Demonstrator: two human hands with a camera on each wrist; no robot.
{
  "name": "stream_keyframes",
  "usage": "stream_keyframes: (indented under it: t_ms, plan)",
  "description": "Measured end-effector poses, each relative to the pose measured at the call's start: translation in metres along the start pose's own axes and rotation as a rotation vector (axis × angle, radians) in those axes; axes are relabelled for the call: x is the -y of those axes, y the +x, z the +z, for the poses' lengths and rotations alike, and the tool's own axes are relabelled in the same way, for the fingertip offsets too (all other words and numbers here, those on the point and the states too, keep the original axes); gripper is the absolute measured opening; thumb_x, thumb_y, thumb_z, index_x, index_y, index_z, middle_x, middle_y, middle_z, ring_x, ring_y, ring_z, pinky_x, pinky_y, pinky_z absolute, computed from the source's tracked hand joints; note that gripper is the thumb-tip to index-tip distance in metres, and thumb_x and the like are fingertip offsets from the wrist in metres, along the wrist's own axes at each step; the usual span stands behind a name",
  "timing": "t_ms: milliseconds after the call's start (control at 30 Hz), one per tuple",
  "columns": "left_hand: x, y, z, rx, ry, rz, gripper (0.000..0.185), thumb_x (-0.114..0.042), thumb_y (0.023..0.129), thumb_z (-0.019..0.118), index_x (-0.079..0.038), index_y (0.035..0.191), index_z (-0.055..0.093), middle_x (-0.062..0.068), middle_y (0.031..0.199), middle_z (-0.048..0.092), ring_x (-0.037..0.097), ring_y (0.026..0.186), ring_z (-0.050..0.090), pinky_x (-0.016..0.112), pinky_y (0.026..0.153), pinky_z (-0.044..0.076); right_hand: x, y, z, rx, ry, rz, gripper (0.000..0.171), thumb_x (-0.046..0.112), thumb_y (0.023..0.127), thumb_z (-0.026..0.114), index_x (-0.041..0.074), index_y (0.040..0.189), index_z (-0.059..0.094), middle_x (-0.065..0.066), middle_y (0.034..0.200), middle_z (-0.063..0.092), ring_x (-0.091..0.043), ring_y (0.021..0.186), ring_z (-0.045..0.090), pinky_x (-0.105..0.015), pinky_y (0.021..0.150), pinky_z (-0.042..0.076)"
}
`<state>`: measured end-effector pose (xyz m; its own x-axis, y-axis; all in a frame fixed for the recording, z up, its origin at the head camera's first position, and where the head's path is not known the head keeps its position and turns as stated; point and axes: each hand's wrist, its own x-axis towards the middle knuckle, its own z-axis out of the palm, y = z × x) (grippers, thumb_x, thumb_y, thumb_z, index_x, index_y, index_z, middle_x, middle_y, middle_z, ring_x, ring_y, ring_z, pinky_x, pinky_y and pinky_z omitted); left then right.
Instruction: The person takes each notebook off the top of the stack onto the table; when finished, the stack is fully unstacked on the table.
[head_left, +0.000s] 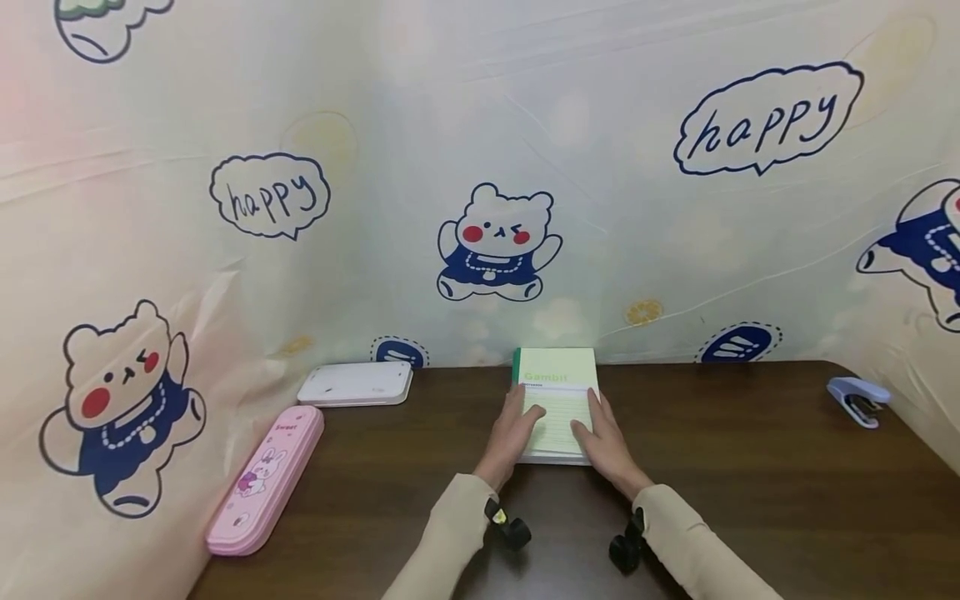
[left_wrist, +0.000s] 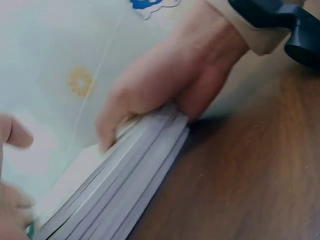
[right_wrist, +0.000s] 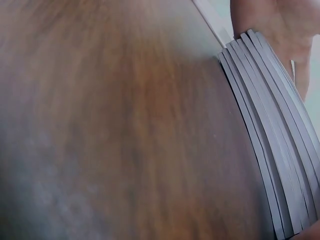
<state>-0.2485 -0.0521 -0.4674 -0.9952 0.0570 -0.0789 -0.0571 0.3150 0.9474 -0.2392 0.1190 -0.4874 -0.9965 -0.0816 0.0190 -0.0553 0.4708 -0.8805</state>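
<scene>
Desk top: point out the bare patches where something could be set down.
Widest bare wood on the desk lies between the notebook stack and the stapler. Another patch sits between the pink pencil case and the left hand. Crowded: centre, both hands on the stack.

This looks like a small study corner at home, set up for schoolwork rather than an office or shop. A dark wooden surface (head_left: pixel 750 467) is closed in at the back and both sides by a pastel cartoon backdrop (head_left: pixel 420 125) printed with bears in blue dresses and "happy" speech bubbles. Stationery lies on it: a stack of green notebooks (head_left: pixel 558 392) at the middle, against the backdrop; a white flat case (head_left: pixel 356 384) to the left of the stack; a pink pencil case (head_left: pixel 266 479) further left, nearer the front edge; and a lilac stapler (head_left: pixel 858 402) far to the right of the stack.
</scene>
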Motion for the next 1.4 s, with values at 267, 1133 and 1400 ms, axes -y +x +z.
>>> stream_keyframes:
  t_ms: [267, 1133, 1400]
  plan:
    - [-0.003, -0.001, -0.007, -0.034, -0.043, -0.018, 0.071, -0.031, 0.092, 0.052, -0.013, 0.154, 0.024, 0.007, 0.163, 0.014, 0.032, 0.15, 0.013, 0.057, 0.116, 0.022, -0.001, 0.001, 0.001, -0.002, -0.03, -0.01, 0.07, 0.024, 0.102, 0.043, 0.007, 0.156, 0.001, -0.019, 0.162, -0.005, -0.038, 0.15, 0.001, -0.06, 0.118, 0.011]
    - [-0.015, -0.002, -0.026, 0.067, -0.087, 0.078, 0.06, -0.021, 0.093, 0.057, -0.013, 0.15, 0.037, 0.004, 0.161, 0.023, 0.028, 0.15, 0.015, 0.053, 0.114, 0.031, -0.001, -0.001, -0.003, -0.02, -0.063, -0.023, 0.07, 0.024, 0.101, 0.043, 0.007, 0.156, 0.005, -0.019, 0.162, -0.002, -0.038, 0.149, 0.005, -0.06, 0.118, 0.014]
    - [-0.024, -0.007, -0.003, 0.082, -0.143, 0.086, 0.06, -0.007, 0.094, 0.052, -0.013, 0.15, 0.034, 0.02, 0.151, 0.038, 0.032, 0.103, 0.066, 0.034, 0.072, 0.056, -0.001, -0.002, -0.002, -0.027, -0.043, -0.025, 0.068, 0.029, 0.102, 0.041, 0.007, 0.156, 0.006, -0.019, 0.162, 0.001, -0.04, 0.148, 0.009, -0.06, 0.117, 0.015]
